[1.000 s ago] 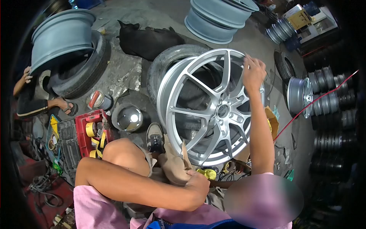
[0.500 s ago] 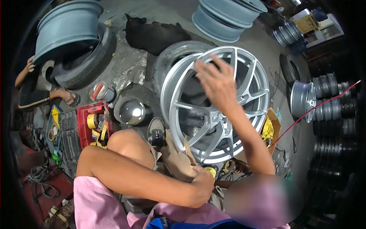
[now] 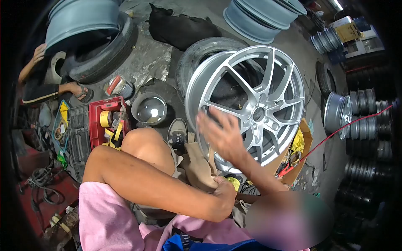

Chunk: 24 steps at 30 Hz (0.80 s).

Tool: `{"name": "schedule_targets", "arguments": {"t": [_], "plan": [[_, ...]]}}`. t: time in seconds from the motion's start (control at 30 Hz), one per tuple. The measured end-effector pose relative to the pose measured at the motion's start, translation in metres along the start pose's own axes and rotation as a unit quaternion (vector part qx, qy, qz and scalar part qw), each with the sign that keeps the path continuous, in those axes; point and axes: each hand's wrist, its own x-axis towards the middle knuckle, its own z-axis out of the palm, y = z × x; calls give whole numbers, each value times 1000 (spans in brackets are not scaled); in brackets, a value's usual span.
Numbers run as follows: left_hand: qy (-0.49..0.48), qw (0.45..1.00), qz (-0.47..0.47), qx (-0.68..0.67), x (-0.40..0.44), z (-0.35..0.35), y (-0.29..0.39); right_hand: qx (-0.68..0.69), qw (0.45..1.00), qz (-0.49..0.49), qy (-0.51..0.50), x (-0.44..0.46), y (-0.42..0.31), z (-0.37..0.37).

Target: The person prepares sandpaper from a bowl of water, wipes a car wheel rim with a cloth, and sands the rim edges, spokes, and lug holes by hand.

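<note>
At the centre and right of centre of the frame we see a silver, multi-spoke metal wheel [image 3: 263, 100], tilted with its spoked face toward us, in front of a grey-black rubber tyre [image 3: 184, 69] that it partly hides. The right hand [image 3: 221, 133], bare and blurred, lies over the wheel's lower-left edge with its fingers spread wide; we make out nothing in its grasp, and we cannot tell whether the fingertips touch the metal or stand just off it. The left hand [image 3: 224, 193], at the lower centre, has its thumb against a piece of beige fabric [image 3: 199, 165]; its other fingers are largely hidden, so we cannot tell how tightly they close. We judge the step in hand to be a pass of the bare right hand over the near edge of the wheel. The next move, in our judgement, calls for relaxed, flattened fingers that follow the curve without catching in the spoke openings, and for a wheel that keeps its tilt. Left of the wheel we note a shiny, rounded metal bowl [image 3: 149, 109] and, beside it, a red plastic crate [image 3: 94, 125]. At the upper left, another person's hand [image 3: 39, 52] touches a blue-grey, barrel-shaped wheel rim [image 3: 83, 23].
</note>
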Motion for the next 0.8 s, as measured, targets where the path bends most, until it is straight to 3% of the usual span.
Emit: {"name": "schedule_targets", "arguments": {"t": [0.13,0.27,0.33,0.4,0.47,0.57,0.63,0.7,0.77,0.8], "plan": [[-3,1000,6,-25,-7,8,4,14,999,-21,-40,-50,-25,3],[-25,999,-25,-31,16,17,10,-102,987,-114,-54,4,23,-7],[-21,997,-42,-62,23,14,6,-40,997,-36,51,47,65,-5],[-15,998,-49,-46,27,11,4,-135,978,64,145,84,117,-17],[-7,999,-30,-16,20,4,-2,-143,962,168,162,95,153,-31],[-8,999,-13,-29,4,-6,-8,-136,976,109,127,83,137,-23],[-9,999,-17,-36,8,-2,-8,-58,994,-10,92,64,96,-13],[-10,998,-26,-49,5,0,-9,-59,996,-39,46,47,54,-10],[9,998,-36,-43,0,-1,-6,-60,995,-63,54,49,68,-15],[6,998,-33,-43,2,1,-4,-69,993,-27,87,56,80,-15]]}}
